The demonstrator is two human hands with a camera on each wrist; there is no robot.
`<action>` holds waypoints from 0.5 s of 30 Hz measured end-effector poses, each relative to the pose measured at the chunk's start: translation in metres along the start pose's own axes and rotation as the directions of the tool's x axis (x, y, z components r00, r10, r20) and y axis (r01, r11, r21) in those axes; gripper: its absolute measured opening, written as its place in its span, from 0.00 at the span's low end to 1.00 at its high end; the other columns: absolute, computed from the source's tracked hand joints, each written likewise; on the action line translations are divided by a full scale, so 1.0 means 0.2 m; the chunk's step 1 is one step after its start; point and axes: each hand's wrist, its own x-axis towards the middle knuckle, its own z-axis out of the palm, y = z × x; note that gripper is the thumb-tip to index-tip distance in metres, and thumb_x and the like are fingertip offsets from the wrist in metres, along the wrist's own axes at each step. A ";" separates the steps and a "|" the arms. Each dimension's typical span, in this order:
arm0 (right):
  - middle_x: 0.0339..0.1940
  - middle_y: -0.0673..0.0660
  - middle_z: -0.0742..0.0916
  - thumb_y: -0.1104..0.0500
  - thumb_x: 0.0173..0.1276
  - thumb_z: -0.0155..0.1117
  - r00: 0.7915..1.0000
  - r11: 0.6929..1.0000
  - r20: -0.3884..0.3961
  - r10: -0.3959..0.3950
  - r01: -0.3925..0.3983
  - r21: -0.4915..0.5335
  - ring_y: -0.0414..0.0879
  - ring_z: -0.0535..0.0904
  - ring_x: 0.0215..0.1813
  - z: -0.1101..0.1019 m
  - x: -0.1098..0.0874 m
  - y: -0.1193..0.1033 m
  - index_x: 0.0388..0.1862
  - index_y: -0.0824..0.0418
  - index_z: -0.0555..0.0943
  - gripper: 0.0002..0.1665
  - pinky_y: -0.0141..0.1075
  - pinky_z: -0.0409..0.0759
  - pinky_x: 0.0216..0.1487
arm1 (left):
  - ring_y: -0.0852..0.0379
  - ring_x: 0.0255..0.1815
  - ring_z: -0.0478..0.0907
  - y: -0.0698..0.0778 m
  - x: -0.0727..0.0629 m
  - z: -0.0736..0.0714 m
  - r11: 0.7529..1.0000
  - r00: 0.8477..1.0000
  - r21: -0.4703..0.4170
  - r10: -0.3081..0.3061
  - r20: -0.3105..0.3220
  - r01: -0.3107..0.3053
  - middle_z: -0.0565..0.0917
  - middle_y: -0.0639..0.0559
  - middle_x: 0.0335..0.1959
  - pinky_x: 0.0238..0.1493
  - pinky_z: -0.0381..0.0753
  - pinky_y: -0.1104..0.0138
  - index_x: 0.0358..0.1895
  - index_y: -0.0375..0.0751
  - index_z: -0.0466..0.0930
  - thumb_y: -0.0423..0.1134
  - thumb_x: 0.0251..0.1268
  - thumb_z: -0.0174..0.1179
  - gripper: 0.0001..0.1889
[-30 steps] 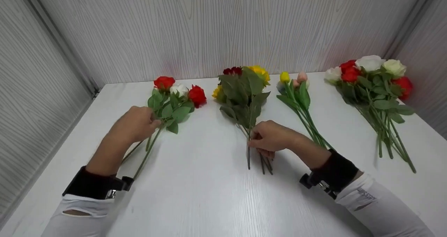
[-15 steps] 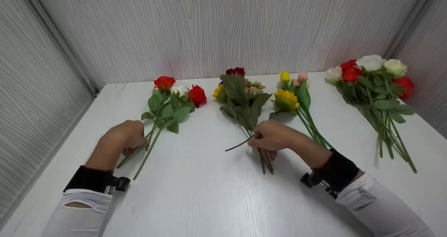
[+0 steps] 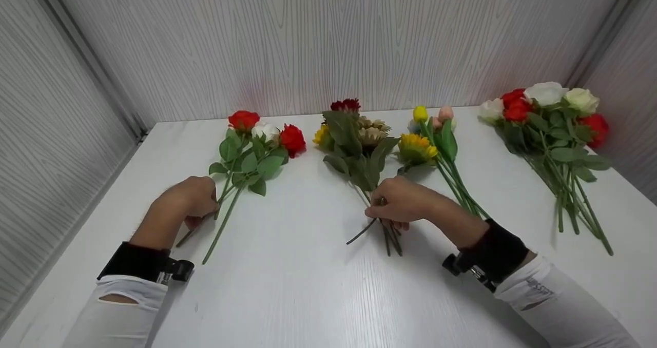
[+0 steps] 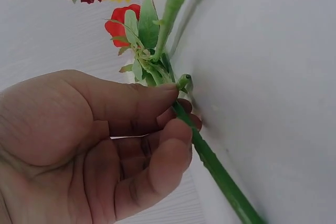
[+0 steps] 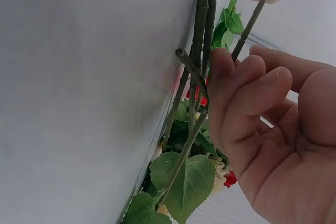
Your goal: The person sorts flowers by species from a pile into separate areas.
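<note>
My left hand (image 3: 187,201) pinches a green rose stem (image 4: 226,182) between thumb and fingers, low on the left bunch. That bunch has two red roses (image 3: 293,140) and a white rose (image 3: 265,131). At the middle bunch, my right hand (image 3: 398,199) grips a thin brown-green stem (image 5: 257,14), apparently that of the yellow sunflower (image 3: 417,149) lying to the right. Around it are dark green leaves (image 3: 344,132), a beige flower (image 3: 372,131), a dark red flower (image 3: 345,105) and another yellow flower (image 3: 322,136). Further stem ends poke out below my right hand.
Tulips (image 3: 449,142) with yellow and pink heads lie just right of the sunflower, partly behind my right forearm. A large bunch of red and white roses (image 3: 546,94) lies at the far right. Pale wood-grain panels (image 3: 328,45) enclose the white table (image 3: 287,286).
My left hand has slid nearer along the rose stems. The sunflower head has swung right and down beside the tulips, while its stem end has turned left under my right hand.
</note>
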 end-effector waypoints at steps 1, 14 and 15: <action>0.17 0.52 0.84 0.55 0.73 0.63 1.000 1.000 -0.020 0.004 -0.004 0.003 0.41 0.78 0.14 0.00 0.00 0.00 0.32 0.62 0.87 0.14 0.36 0.79 0.22 | 0.55 0.16 0.82 0.00 0.00 0.00 1.000 1.000 0.000 -0.002 -0.001 0.002 0.82 0.43 0.19 0.20 0.80 0.66 0.38 0.25 0.79 0.26 0.62 0.51 0.08; 0.26 0.58 0.88 0.63 0.69 0.61 0.878 0.998 -0.475 0.062 -0.059 0.020 0.46 0.83 0.19 -0.01 -0.02 -0.05 0.33 0.65 0.88 0.10 0.35 0.78 0.23 | 0.55 0.14 0.81 0.00 0.01 0.01 1.000 0.999 0.011 0.023 -0.045 -0.022 0.82 0.45 0.15 0.21 0.81 0.63 0.31 0.29 0.78 0.23 0.56 0.47 0.09; 0.26 0.58 0.87 0.64 0.69 0.61 0.860 0.999 -0.508 0.043 -0.052 -0.003 0.45 0.82 0.20 -0.01 -0.02 -0.05 0.34 0.65 0.87 0.09 0.36 0.78 0.25 | 0.55 0.14 0.81 0.00 0.01 0.01 0.999 0.998 0.018 0.030 -0.050 -0.029 0.82 0.45 0.15 0.21 0.81 0.63 0.30 0.29 0.78 0.23 0.56 0.47 0.09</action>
